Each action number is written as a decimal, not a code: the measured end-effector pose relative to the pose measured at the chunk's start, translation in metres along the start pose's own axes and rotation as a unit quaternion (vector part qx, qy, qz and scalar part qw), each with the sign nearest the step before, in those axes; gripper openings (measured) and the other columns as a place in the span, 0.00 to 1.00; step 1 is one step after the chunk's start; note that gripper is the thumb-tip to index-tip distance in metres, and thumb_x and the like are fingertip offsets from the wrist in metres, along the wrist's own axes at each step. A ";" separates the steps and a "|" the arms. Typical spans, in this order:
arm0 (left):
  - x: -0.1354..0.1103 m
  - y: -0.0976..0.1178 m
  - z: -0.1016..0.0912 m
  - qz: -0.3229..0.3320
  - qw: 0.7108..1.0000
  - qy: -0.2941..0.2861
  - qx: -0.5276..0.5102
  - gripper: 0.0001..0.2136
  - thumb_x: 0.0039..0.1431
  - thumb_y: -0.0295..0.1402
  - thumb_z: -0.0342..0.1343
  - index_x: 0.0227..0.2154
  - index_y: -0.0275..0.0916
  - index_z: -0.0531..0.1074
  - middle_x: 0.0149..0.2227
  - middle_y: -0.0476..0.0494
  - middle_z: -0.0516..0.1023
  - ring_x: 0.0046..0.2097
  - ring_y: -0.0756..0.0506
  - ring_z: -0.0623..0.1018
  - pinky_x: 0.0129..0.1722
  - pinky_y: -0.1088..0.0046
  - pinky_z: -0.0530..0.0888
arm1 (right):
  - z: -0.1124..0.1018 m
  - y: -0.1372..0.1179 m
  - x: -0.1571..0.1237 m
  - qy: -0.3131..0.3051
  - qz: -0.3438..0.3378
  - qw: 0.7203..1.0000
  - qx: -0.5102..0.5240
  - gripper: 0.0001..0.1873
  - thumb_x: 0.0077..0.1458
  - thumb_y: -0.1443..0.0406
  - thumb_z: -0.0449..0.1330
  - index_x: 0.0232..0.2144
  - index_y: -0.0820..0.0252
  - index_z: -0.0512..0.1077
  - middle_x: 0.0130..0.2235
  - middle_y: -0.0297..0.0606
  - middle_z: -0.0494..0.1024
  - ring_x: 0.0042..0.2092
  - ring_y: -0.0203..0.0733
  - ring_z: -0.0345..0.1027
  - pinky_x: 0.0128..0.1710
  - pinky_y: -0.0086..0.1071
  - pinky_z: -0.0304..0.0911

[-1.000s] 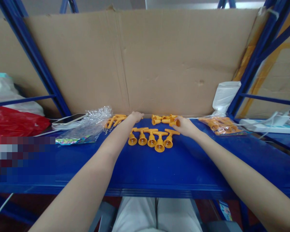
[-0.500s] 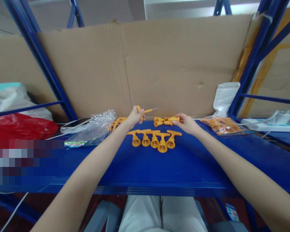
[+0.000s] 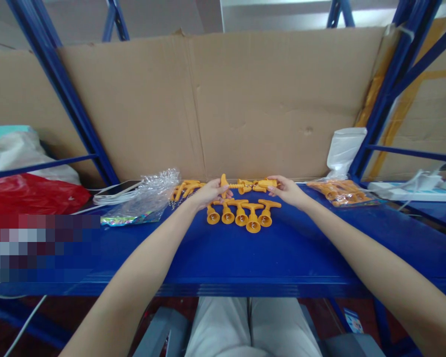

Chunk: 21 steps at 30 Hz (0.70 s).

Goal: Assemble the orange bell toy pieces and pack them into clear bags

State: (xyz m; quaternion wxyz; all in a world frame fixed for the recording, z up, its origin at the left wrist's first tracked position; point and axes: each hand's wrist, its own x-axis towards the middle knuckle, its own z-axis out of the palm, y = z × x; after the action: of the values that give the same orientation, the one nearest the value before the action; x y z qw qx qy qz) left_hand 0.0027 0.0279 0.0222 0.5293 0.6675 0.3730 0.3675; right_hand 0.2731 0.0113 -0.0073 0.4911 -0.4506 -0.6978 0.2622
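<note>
My left hand is closed on the handle of an orange T-handled corkscrew. Its metal spiral points right, toward my other hand. Between the fingers of my right hand is an orange bell-shaped cup, close to the spiral's tip; whether the two touch I cannot tell. Several loose orange cups lie behind and between my hands. In front of them stands a row of corkscrews fitted with cups, wide mouths facing me. Left of my left hand, more T-handled spirals lie in a pile.
Crumpled clear plastic packaging is at the left, near white cables and a red bag. A clear bag of orange parts sits at the right, by a power strip. Cardboard walls the back of the blue shelf.
My left hand has moved right and slightly down with the corkscrew, bringing its spiral toward the cup. My right hand stays nearly in place, still holding the cup.
</note>
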 end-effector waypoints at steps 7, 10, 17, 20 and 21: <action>-0.003 0.001 0.004 0.010 1.000 -0.019 -0.016 0.07 0.58 0.29 0.53 0.27 0.36 0.62 0.24 0.47 0.73 0.23 0.54 0.71 0.20 0.80 0.61 | 0.001 0.001 -0.002 -0.035 -0.027 0.999 0.001 0.20 0.50 0.67 0.59 0.48 0.60 0.66 0.38 0.40 0.77 0.33 0.38 0.73 0.41 0.40 0.72; -0.003 0.001 0.005 0.013 1.000 -0.023 -0.017 0.07 0.58 0.30 0.53 0.27 0.36 0.62 0.24 0.47 0.73 0.23 0.54 0.71 0.20 0.80 0.61 | 0.001 0.000 -0.002 -0.039 -0.023 0.999 0.000 0.21 0.50 0.66 0.59 0.48 0.60 0.66 0.38 0.40 0.77 0.34 0.39 0.73 0.42 0.41 0.72; -0.001 0.000 -0.001 0.013 1.000 0.007 -0.003 0.08 0.58 0.30 0.54 0.27 0.36 0.61 0.23 0.48 0.73 0.21 0.56 0.69 0.19 0.80 0.61 | -0.005 0.000 -0.002 -0.034 -0.012 0.999 0.009 0.20 0.51 0.66 0.59 0.48 0.60 0.66 0.39 0.41 0.76 0.35 0.39 0.73 0.44 0.42 0.71; -0.002 0.001 0.002 0.011 1.000 -0.002 0.001 0.08 0.58 0.31 0.54 0.27 0.36 0.61 0.23 0.48 0.73 0.21 0.56 0.69 0.19 0.80 0.60 | -0.002 -0.004 -0.004 -0.048 -0.018 0.999 0.013 0.20 0.51 0.66 0.59 0.48 0.60 0.65 0.40 0.40 0.76 0.35 0.38 0.73 0.44 0.42 0.71; -0.003 0.002 0.005 0.010 1.000 -0.004 0.000 0.08 0.58 0.31 0.54 0.27 0.36 0.61 0.23 0.48 0.73 0.21 0.56 0.69 0.19 0.80 0.60 | 0.000 -0.005 -0.005 -0.052 -0.022 0.998 0.016 0.20 0.51 0.66 0.59 0.48 0.59 0.65 0.41 0.40 0.76 0.35 0.38 0.73 0.44 0.42 0.71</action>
State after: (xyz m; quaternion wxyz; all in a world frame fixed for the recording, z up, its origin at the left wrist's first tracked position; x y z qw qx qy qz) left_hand 0.0055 0.0227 0.0228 0.5268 0.6731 0.3642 0.3700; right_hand 0.2718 0.0046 -0.0050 0.4667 -0.4129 -0.7281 0.2856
